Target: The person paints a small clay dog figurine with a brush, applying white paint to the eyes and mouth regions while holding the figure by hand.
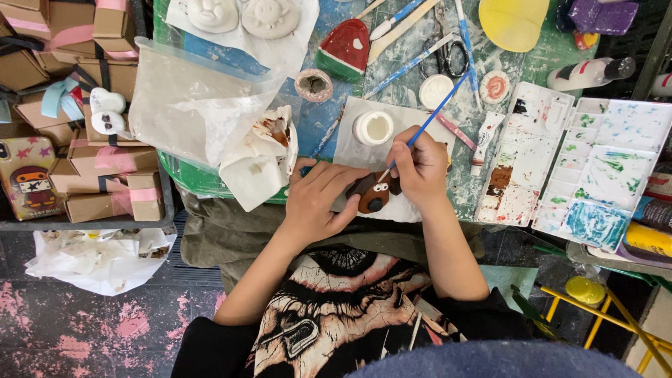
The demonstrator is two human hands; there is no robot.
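**Brown dog figure under the brush**

The small clay figure [372, 194] is a brown dog face with two white eyes and a dark nose, lying on white paper at the table [336, 126] edge. The left hand [318, 199] curls around its side, fingers pressing it steady. The right hand [420, 168] pinches one blue-handled paintbrush [427, 119], tip on the figure. Two paint-stained palettes [560, 161] sit to the right; two unpainted white figures [241, 15] lie at the far edge.
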